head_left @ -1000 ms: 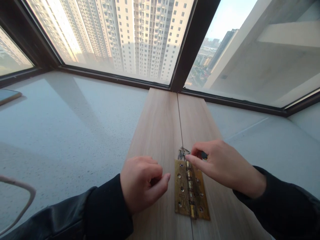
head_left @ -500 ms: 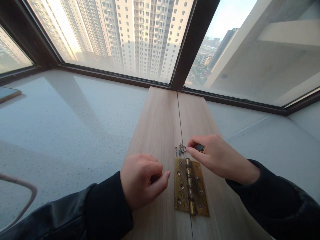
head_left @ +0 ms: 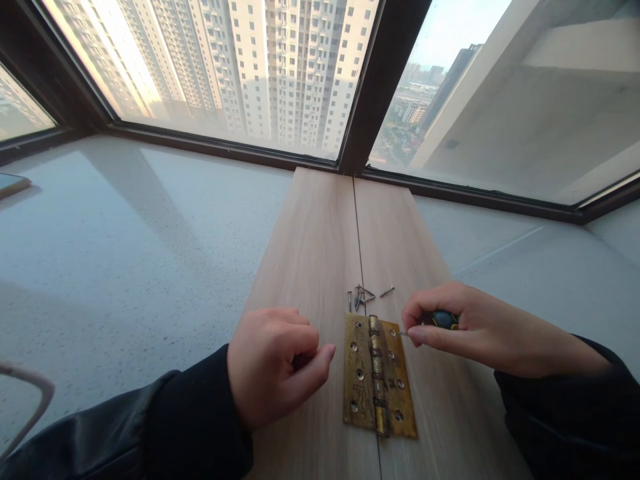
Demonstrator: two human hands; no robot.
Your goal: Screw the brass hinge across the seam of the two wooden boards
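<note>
A brass hinge (head_left: 354, 373) lies opened flat across the seam of two pale wooden boards (head_left: 320, 240), screw holes in both leaves. My right hand (head_left: 455, 327) is closed beside its upper right corner. In the palm is a screwdriver (head_left: 445, 320) with a dark, yellow-edged handle. A thin metal piece pokes from the fingertips toward the top right hole; whether screw or blade, I cannot tell. Several screws (head_left: 358, 297) lie just beyond the hinge. My left hand (head_left: 280, 367) rests curled on the left board, thumb toward the hinge; the inside of its fingers is hidden.
Around the boards spreads a white speckled sill (head_left: 165, 247). Dark window frames (head_left: 360, 107) rise at the far end. A pale curved cable or rod (head_left: 45, 393) is at lower left, and a flat object with a brown edge (head_left: 13, 185) at the left border.
My right hand has moved right and toward me, from the screws to the hinge's upper right corner. One screw now lies apart on the right board. My left hand stays curled.
</note>
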